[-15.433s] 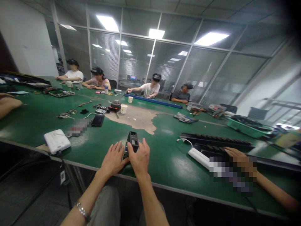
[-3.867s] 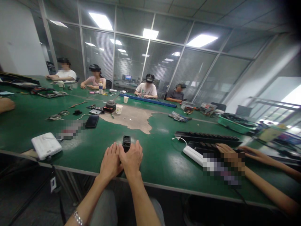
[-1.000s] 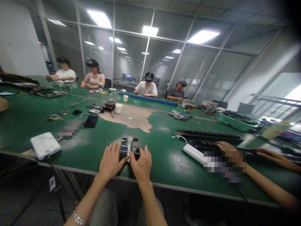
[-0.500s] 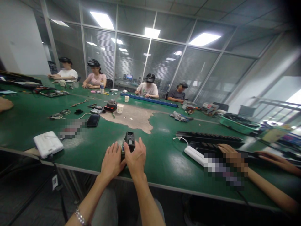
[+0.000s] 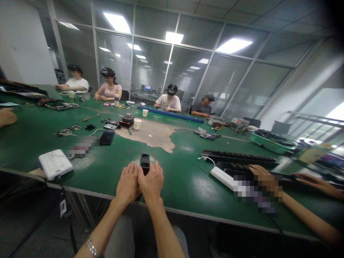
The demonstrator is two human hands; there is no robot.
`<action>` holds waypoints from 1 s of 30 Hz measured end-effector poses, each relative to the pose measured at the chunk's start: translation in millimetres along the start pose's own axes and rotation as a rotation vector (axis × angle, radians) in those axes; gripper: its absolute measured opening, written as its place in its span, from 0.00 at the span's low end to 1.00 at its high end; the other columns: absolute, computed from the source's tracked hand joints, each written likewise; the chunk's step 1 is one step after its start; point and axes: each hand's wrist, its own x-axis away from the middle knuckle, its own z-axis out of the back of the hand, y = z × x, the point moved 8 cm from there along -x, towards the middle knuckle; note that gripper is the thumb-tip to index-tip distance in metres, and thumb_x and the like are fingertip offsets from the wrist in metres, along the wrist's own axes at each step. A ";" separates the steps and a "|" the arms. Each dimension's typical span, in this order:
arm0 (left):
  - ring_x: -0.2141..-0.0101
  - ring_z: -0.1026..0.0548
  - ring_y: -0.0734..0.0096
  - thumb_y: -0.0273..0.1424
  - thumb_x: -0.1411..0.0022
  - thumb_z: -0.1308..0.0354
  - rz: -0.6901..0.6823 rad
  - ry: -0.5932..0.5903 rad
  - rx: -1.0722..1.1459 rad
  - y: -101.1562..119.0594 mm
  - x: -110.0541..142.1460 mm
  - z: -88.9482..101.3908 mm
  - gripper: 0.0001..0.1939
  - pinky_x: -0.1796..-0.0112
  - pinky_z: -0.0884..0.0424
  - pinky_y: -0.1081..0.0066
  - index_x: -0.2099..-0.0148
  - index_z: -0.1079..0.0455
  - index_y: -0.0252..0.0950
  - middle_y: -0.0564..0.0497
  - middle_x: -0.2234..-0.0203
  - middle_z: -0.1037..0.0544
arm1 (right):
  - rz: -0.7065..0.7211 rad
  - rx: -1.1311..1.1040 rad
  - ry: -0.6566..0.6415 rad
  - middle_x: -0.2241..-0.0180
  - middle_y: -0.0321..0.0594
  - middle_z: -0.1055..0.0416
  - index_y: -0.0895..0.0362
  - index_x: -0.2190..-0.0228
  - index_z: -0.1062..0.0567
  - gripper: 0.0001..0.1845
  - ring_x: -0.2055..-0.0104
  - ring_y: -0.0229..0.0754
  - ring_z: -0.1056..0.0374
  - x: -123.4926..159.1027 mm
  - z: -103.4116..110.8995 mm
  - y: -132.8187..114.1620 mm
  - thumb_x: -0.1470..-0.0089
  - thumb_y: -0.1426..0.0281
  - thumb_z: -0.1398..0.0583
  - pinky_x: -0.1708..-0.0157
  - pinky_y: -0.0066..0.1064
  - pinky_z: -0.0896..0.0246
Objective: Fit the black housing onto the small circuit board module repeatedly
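Close to the near edge of the green table (image 5: 188, 179), a small black plastic box with square openings (image 5: 145, 161) sits between my hands. My right hand (image 5: 152, 182) is closed around its near part, with the thumb along the left side and fingers on the right. Pressed up beside it, my left hand (image 5: 128, 182) has its fingers bent over and close together. Its fingertips are near the box's left side; what they grip there is hidden by both hands.
To the left lie a white power bank (image 5: 55, 164), a black phone (image 5: 106, 137) and glasses (image 5: 70, 129). Paper cups (image 5: 137, 124) stand farther back. At right, a co-worker's hand (image 5: 264, 177) is by black strips (image 5: 239, 157) and a white device (image 5: 221, 177). Several people sit opposite.
The black box has turned, its far end swinging slightly left. My right hand has shifted a little left and nearer. A green edge between my hands is now hidden.
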 end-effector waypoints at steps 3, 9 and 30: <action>0.34 0.46 0.52 0.33 0.42 0.49 0.006 -0.016 0.012 0.2 -0.5 -0.5 0.36 0.37 0.50 0.56 0.33 0.45 0.23 0.31 0.33 0.47 | 0.005 0.028 -0.016 0.43 0.61 0.35 0.64 0.54 0.24 0.28 0.41 0.59 0.39 1.7 0.8 0.2 0.45 0.53 0.41 0.45 0.45 0.44; 0.33 0.49 0.49 0.35 0.41 0.48 0.029 0.014 0.003 -0.6 0.4 2.5 0.35 0.37 0.50 0.56 0.34 0.44 0.23 0.31 0.33 0.47 | 0.027 0.102 -0.017 0.42 0.62 0.36 0.64 0.58 0.22 0.28 0.40 0.60 0.41 0.7 5.3 -3.4 0.44 0.52 0.42 0.45 0.47 0.45; 0.34 0.48 0.52 0.32 0.37 0.55 0.043 0.022 -0.035 -5.7 -1.4 -8.2 0.31 0.37 0.53 0.53 0.34 0.43 0.27 0.36 0.34 0.44 | 0.031 0.022 -0.005 0.49 0.62 0.30 0.66 0.51 0.27 0.32 0.46 0.57 0.33 8.0 -23.4 9.2 0.46 0.52 0.40 0.48 0.43 0.42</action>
